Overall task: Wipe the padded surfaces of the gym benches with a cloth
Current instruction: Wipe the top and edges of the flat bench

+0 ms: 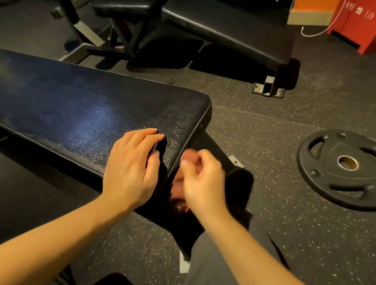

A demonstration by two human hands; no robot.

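The bench pad point(80, 105) is black with a pebbled grain and pale stitching. The floor point(265, 140) is dark grey, speckled. The cabinet point(373, 30) is red; the weight plate point(331, 164) black.

Speckled floor point(278, 134), flat weight plate point(347, 169), near bench point(68, 108), far bench point(220, 25)
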